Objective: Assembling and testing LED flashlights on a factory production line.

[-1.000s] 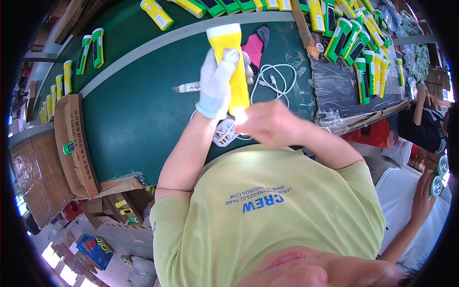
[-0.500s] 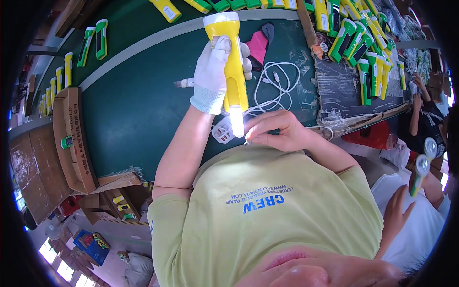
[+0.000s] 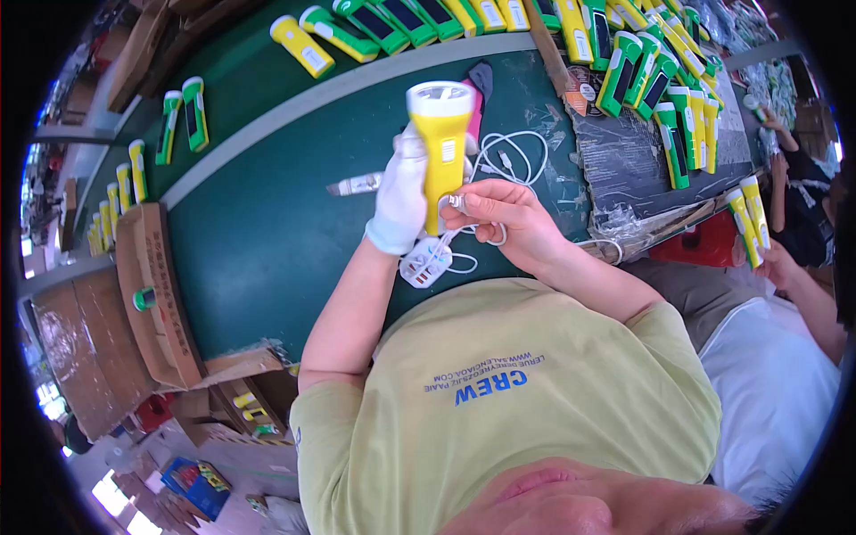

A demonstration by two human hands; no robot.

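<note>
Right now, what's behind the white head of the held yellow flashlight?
Green tabletop and pink-and-grey cloth show around the white head; anything directly behind it is hidden.

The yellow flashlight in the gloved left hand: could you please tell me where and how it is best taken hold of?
I would grip the flashlight by its slim handle, coming from the left as the gloved left hand does: the head flares wider, and the bare right hand with its cable plug sits close on the right.
</note>
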